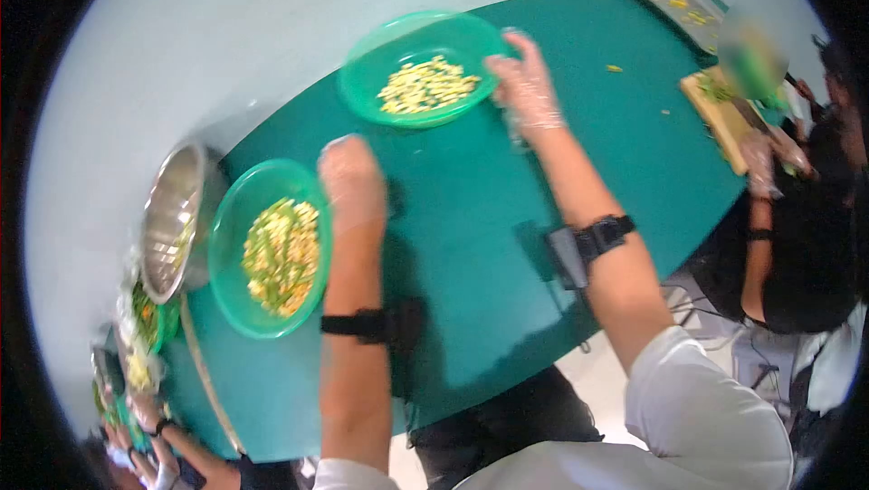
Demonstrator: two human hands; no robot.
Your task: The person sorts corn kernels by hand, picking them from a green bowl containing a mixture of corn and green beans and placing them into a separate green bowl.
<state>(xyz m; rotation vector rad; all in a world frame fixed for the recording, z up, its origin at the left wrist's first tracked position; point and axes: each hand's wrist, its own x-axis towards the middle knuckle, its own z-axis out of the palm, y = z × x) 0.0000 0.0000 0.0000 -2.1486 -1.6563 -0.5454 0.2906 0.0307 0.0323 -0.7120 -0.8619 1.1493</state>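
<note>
At the far edge of the table, a translucent green plastic bowl point(362, 96) holds small pale-yellow chopped pieces point(427, 85). My right hand point(527, 87), in a clear plastic glove, grips its right rim with thumb and fingers. A second green bowl point(226, 264) stands nearer on the left, with a mix of green, pale-yellow and orange chopped pieces point(282, 255) in it. My left hand point(351, 173), also gloved, is right by that bowl's upper right rim; its fingers are blurred and point away from me.
A steel bowl point(170, 218) leans tilted beside the left green bowl. On the right, a co-worker's gloved hands point(765, 160) work with a knife at a wooden cutting board point(724, 133). A metal tray point(674, 10) lies behind it. Another person's hands point(149, 418) are at lower left.
</note>
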